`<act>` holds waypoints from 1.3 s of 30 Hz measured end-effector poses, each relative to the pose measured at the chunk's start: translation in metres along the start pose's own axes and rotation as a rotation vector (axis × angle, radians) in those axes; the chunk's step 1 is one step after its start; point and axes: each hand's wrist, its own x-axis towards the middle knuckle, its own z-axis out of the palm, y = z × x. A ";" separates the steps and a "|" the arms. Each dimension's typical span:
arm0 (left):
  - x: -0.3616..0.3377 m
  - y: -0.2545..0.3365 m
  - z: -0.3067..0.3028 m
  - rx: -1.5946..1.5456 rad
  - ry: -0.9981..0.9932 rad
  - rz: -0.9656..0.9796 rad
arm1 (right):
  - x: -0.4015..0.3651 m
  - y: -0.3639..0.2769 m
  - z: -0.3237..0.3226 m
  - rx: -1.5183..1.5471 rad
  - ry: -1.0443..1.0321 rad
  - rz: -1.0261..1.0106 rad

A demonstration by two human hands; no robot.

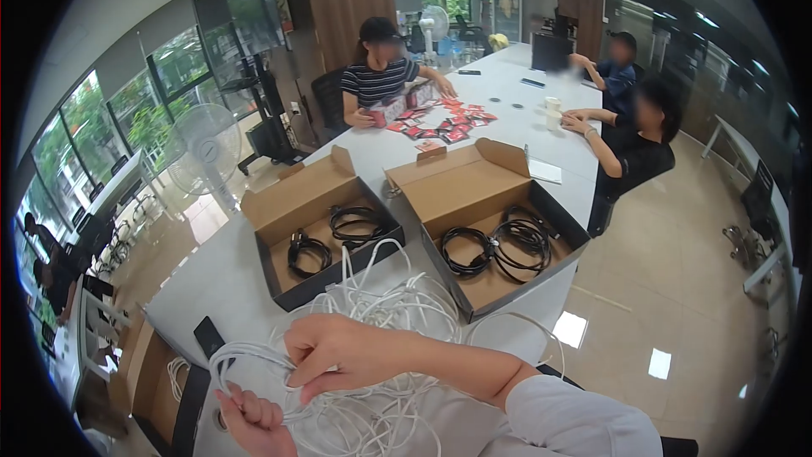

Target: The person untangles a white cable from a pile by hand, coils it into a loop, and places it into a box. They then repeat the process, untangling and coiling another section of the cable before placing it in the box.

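Note:
A coil of white cable (228,357) is gathered between my two hands at the near left of the table. My left hand (252,423) is closed round the lower part of the coil. Fingers bent, my right hand (334,354) grips strands of the same cable just above and to the right. A large loose tangle of white cable (397,309) spreads under and beyond my right forearm. Past it stand two open cardboard boxes, the left box (292,298) and the right box (491,305), with coiled black cables (309,254) inside.
A third box (156,393) with white cable sits low at the left. A dark phone-like object (207,336) lies by the coil. Farther along the table (338,152) are red packets (448,123), a notebook (544,171), cups and several seated people. A fan (203,148) stands left.

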 end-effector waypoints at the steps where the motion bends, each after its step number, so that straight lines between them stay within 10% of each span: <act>1: -0.001 0.000 -0.002 0.035 -0.039 0.021 | 0.000 0.000 -0.001 0.012 -0.019 0.007; 15: -0.006 0.020 -0.015 -0.012 -0.372 -0.133 | 0.003 -0.016 -0.001 0.374 -0.233 0.295; 25: -0.002 -0.006 -0.013 -0.310 -0.538 -0.706 | 0.000 -0.009 0.013 0.943 -0.311 -0.021; 39: -0.017 0.018 -0.016 -0.023 -0.583 -0.029 | 0.002 -0.009 0.021 0.419 0.329 0.498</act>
